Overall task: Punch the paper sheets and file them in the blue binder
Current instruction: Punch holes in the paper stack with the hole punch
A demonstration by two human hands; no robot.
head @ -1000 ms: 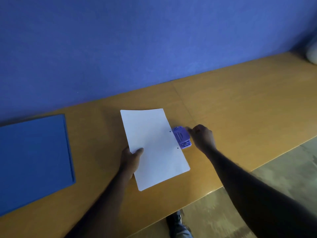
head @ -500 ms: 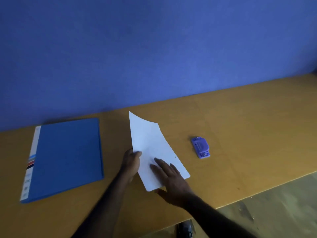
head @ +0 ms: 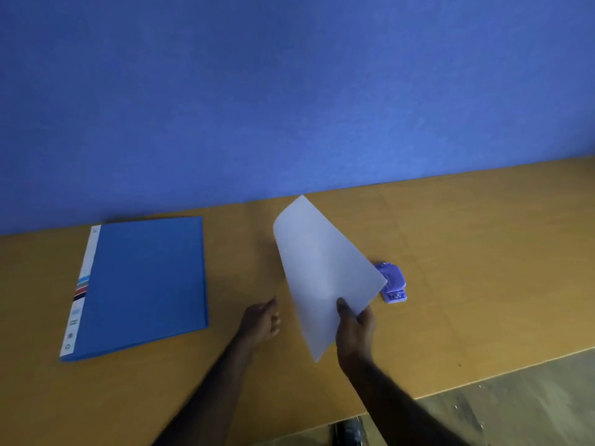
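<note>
Paper sheets [head: 322,268] in the right hand [head: 355,329], blue binder [head: 141,284] well apart.

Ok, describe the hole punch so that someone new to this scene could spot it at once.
A wooden table runs along a blue wall. Just right of the paper sheets that the right hand holds, a hole punch lies on the wood. It is small and purple, unlike the large blue binder at the left.

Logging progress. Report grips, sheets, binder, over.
Left grip open, empty. Right grip pinches paper sheets, raised and curling. Blue binder closed, flat at left. Only the left grip between them; punch behind sheets.
</note>
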